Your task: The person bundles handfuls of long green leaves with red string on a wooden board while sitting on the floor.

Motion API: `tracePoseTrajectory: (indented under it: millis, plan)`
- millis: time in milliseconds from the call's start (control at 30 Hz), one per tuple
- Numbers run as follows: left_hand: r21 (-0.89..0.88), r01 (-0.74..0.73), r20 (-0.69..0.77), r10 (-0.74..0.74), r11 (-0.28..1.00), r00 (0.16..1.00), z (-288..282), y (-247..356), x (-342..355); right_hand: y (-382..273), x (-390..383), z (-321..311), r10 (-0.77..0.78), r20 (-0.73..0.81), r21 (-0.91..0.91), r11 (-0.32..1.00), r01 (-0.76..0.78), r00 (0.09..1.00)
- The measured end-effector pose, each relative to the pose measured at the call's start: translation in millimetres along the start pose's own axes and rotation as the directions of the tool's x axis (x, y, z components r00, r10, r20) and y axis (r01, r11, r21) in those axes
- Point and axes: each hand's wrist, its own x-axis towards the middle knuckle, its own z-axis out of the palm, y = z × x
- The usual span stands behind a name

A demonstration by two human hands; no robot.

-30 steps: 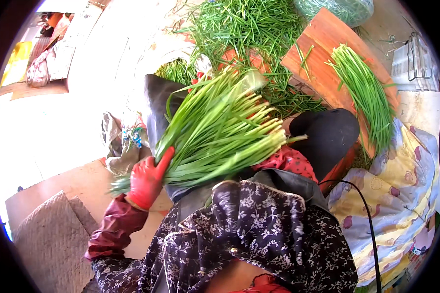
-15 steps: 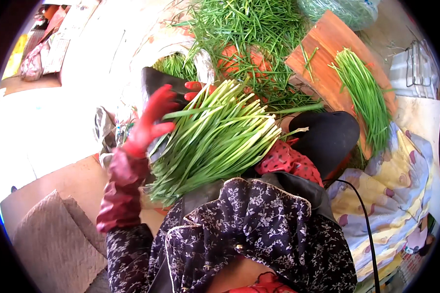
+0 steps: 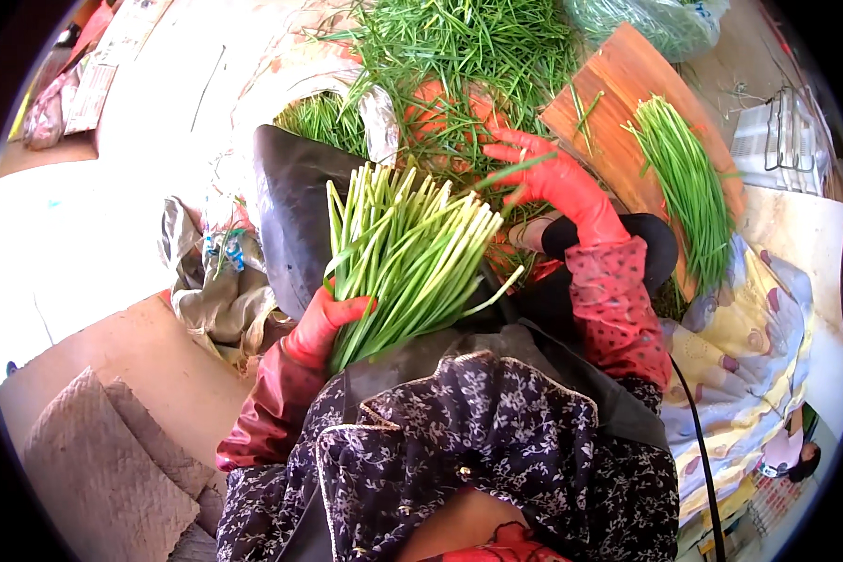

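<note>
A thick bunch of garlic chives [image 3: 412, 253], pale stem ends pointing away from me, rests on my lap. My left hand [image 3: 323, 328], in a red rubber glove, is closed round its near left side, the thumb across the stems. My right hand [image 3: 557, 187], gloved in red too, is beyond the bunch to the right, fingers spread. One loose green blade [image 3: 520, 170] crosses its fingers; whether it touches them I cannot tell.
A second chive bunch [image 3: 688, 187] lies on a wooden board [image 3: 609, 103] at right. Loose chives [image 3: 468, 47] are heaped ahead, beside a white sack [image 3: 381, 126] with more greens. A patterned cloth [image 3: 740, 347] and black cable [image 3: 698, 431] lie right, cardboard [image 3: 103, 468] left.
My left hand has come down from beyond the bunch and gripped its near side. My right hand has moved out from behind the chives to the right. The bunch looks more gathered and upright.
</note>
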Motion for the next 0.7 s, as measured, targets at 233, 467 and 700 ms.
tracePoseTrajectory:
  millis: [233, 467, 700]
  plan:
    - [-0.075, -0.042, -0.078, 0.036, 0.996, 0.996, -2.5, -20.5, -6.2, 18.6, 10.4, 90.4, -0.101, -0.109, -0.537, 0.843, 0.027, 0.989]
    - [-0.067, -0.093, -0.071, 0.088, 0.993, 0.994, -6.2, -31.4, -7.4, -34.1, 4.5, -12.8, -0.166, -0.498, -0.239, 0.97, 0.049, 0.851]
    - [-0.083, -0.113, -0.115, 0.103, 0.99, 0.988, -9.6, -34.2, -0.6, -30.4, 12.5, 179.3, -0.091, -0.085, -0.994, 0.075, -0.078, 0.992]
